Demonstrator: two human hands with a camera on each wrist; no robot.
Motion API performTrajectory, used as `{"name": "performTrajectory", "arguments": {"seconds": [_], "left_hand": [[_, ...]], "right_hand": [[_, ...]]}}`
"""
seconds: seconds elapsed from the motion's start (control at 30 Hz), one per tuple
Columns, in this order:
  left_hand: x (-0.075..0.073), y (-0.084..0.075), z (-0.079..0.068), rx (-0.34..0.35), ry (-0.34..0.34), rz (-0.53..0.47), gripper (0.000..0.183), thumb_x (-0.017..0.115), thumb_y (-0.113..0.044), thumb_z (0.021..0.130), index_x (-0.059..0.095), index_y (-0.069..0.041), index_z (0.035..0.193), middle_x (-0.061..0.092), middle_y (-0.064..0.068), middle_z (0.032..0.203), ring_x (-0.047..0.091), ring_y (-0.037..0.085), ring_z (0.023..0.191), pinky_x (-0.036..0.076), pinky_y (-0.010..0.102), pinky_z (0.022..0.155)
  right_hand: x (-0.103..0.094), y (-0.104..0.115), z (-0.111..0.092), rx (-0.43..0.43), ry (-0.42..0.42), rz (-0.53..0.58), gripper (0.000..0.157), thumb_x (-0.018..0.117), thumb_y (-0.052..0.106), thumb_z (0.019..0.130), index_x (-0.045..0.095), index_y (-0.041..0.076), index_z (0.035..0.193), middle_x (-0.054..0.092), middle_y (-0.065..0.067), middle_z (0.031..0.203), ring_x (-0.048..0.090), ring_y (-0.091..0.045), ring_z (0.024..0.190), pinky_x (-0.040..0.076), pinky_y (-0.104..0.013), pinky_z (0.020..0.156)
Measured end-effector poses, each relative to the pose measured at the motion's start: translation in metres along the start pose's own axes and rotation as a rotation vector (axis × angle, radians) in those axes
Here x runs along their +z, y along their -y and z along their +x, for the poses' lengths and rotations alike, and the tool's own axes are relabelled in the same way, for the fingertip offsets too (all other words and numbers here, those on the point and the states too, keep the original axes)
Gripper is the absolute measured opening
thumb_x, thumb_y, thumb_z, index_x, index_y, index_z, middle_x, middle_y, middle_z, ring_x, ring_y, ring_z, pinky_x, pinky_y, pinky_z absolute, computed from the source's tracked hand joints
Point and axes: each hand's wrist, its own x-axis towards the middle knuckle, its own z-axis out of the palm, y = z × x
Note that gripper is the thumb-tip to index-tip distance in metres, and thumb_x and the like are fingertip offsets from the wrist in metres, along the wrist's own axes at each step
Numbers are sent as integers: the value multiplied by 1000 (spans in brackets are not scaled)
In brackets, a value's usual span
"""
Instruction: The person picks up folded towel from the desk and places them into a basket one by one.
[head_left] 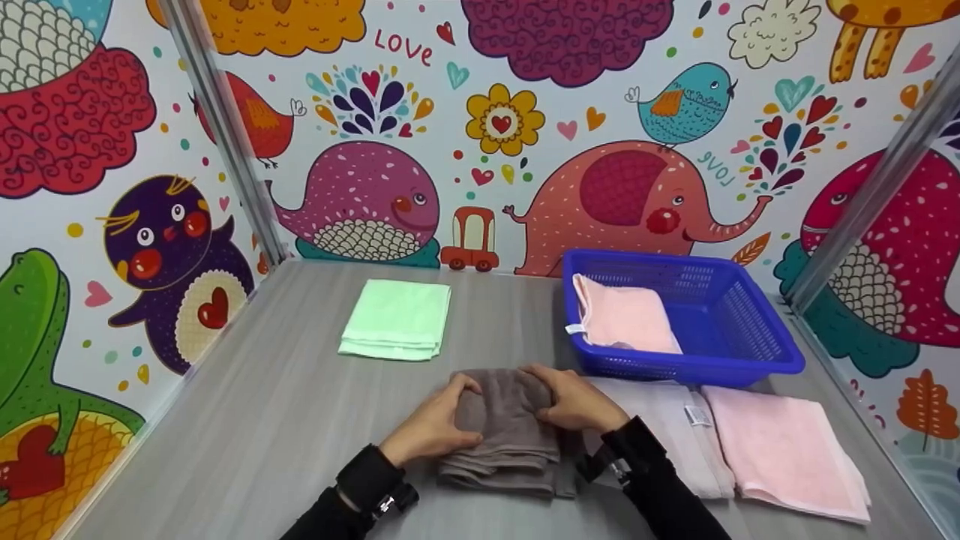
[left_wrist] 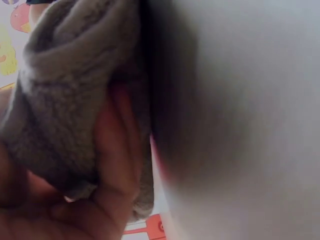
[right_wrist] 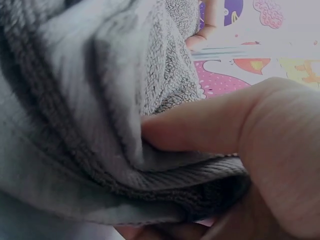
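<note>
A folded grey-brown towel (head_left: pixel 510 427) lies at the front middle of the table, its layers stacked toward the near edge. My left hand (head_left: pixel 431 424) grips its left side; in the left wrist view the fingers (left_wrist: pixel 117 145) tuck in under the cloth (left_wrist: pixel 65 100). On the other side, my right hand (head_left: pixel 577 401) holds the towel's right edge. The right wrist view has the thumb (right_wrist: pixel 195 127) pressing on the layered cloth (right_wrist: pixel 90 100), with other fingers partly hidden beneath it.
A folded light green towel (head_left: pixel 397 319) lies at the back left. At the right stands a blue basket (head_left: pixel 780 345) with a pink towel (head_left: pixel 630 319) inside. In front of it lie a pale grey towel (head_left: pixel 667 435) and another pink towel (head_left: pixel 787 450). Patterned walls enclose the table.
</note>
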Motion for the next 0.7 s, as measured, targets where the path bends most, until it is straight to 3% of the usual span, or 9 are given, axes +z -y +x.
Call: {"name": "performTrajectory", "arguments": {"seconds": [0.13,0.23,0.4,0.57,0.7], "left_hand": [[-6,-6,1,32,-28,-3,58,85,-15,80,52,-10,127,61,14,134,58,36,128,46,56,107],[-15,-15,1,54,-60,-23,58,84,-14,81,53,-13,129,60,12,138,56,34,134,44,56,110],[-30,-30,-3,74,-81,-110,58,81,-15,86,52,-15,136,55,11,146,47,32,144,37,57,117],[-39,-40,-6,95,-100,-159,58,80,-19,90,52,-17,141,52,9,149,43,31,148,33,57,119],[-41,-43,-6,104,-101,-148,58,78,-20,91,52,-19,142,53,9,149,43,31,147,35,57,118]], "right_hand": [[-6,0,0,-17,-44,38,74,76,-2,78,55,14,147,68,-14,134,62,-23,106,54,-45,88],[-15,2,-2,3,-108,98,79,79,-2,78,53,19,149,63,-13,142,61,-29,121,52,-53,98],[-35,12,-6,43,-194,244,83,80,1,80,48,22,154,52,-14,155,45,-36,145,37,-62,116],[-49,19,-10,61,-295,342,76,81,2,83,52,19,151,52,-14,155,40,-35,149,31,-61,120],[-52,20,-11,64,-310,349,73,82,3,83,54,16,149,53,-14,153,39,-36,149,30,-61,120]]}}
